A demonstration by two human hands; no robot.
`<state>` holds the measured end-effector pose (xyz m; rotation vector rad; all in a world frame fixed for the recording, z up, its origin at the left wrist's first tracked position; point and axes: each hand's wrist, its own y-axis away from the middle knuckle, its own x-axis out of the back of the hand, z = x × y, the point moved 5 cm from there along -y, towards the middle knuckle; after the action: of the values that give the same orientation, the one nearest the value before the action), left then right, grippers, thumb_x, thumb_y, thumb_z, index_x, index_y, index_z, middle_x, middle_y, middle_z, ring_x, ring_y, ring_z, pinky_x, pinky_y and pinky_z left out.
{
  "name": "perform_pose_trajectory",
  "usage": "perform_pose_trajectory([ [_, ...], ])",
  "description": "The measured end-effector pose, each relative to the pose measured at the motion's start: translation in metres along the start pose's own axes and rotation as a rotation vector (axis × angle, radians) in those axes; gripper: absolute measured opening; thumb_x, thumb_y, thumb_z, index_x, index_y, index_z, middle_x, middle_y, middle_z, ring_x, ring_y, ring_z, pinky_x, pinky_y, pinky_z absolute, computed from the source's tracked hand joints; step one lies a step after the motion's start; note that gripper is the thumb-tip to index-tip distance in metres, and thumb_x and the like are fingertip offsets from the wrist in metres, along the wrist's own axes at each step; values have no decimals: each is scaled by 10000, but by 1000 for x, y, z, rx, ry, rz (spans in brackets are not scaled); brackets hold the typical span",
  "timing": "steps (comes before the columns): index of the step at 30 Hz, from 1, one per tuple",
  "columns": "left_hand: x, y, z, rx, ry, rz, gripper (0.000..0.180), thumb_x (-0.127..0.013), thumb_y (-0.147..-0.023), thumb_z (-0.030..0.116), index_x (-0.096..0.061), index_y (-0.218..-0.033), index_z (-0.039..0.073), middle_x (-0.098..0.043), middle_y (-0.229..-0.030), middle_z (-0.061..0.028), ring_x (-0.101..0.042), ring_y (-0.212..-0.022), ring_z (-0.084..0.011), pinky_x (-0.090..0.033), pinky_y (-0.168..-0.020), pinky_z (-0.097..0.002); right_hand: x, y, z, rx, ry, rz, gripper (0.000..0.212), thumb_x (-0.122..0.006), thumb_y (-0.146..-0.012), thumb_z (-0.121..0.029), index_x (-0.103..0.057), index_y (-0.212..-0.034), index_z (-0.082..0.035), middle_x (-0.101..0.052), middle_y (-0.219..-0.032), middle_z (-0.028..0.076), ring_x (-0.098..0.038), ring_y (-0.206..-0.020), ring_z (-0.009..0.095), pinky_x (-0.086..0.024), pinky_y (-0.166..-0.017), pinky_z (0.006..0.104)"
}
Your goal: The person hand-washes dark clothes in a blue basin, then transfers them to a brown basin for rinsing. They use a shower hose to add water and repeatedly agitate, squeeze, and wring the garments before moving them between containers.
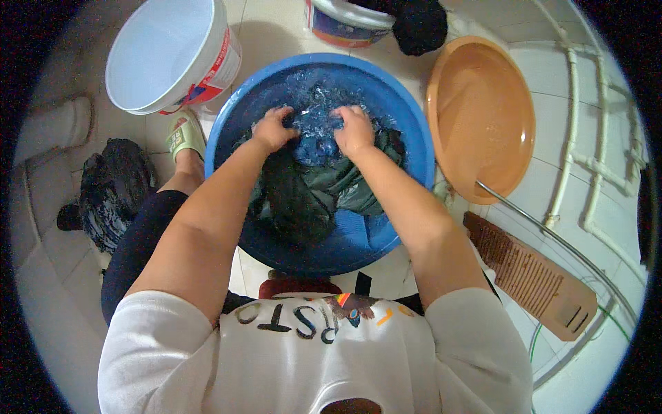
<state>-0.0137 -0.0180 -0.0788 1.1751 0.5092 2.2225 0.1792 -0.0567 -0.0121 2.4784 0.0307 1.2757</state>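
Note:
A large blue basin (424,162) sits in front of me, holding water and soaked dark garments (296,200). At its far side the water splashes up between my two hands. My left hand (274,129) is at the water's surface, its fingers curved and the thumb apart from them. Across from it, my right hand (354,131) faces inward with bent, parted fingers, some partly hidden by the splash. I see no cloth gripped in either hand. A ribbed blue surface (352,230) shows near the basin's near edge.
A white bucket (162,52) stands far left, and another bucket (348,24) with dark cloth (419,27) over its rim at the back. On the right are an orange basin (480,117), a brown washboard (527,276), a metal hose (552,234) and wall pipes (574,131). Dark wet cloth (117,190) lies left.

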Motion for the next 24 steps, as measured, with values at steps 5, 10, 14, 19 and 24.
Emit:
perform_pose_trajectory([
  [5,24,52,52,-100,-225,106,1013,-780,-540,209,-197,-1368,217,-241,-1392,-164,-309,-1239,-366,-315,-993,-425,75,37,-76,-139,-860,-7,246,-507,-614,38,-587,-815,-79,-523,-646,28,-457,-543,134,-365,-506,249],
  [10,59,75,76,-266,282,220,977,-743,-550,77,-221,-1363,223,-162,-1407,-190,-297,-1241,-378,-309,-1002,-407,196,101,-197,160,-1398,39,270,-506,-609,89,-573,-823,-60,-553,-769,46,-529,-686,158,-450,-621,269],
  [14,79,47,90,-665,788,76,545,-585,-700,50,-448,-1226,94,-430,-1240,-173,-459,-1104,-321,-366,-943,-348,258,160,-233,370,-1556,-6,298,-434,-635,108,-553,-851,-60,-547,-806,62,-556,-748,199,-489,-710,344],
  [19,154,165,159,-272,1104,-106,314,-532,-814,135,-531,-1117,55,-612,-965,-117,-595,-859,-234,-471,-787,-361,290,177,-167,348,-1443,256,300,-406,-649,89,-519,-897,-37,-542,-842,93,-564,-783,227,-489,-738,342],
  [24,172,229,202,-254,1535,-217,229,-525,-832,137,-550,-1046,60,-618,-927,-107,-610,-798,-211,-503,-702,-379,202,157,-81,-155,-988,83,376,-561,-720,-91,-508,-1090,-53,-524,-1002,131,-519,-915,298,-450,-765,465],
])
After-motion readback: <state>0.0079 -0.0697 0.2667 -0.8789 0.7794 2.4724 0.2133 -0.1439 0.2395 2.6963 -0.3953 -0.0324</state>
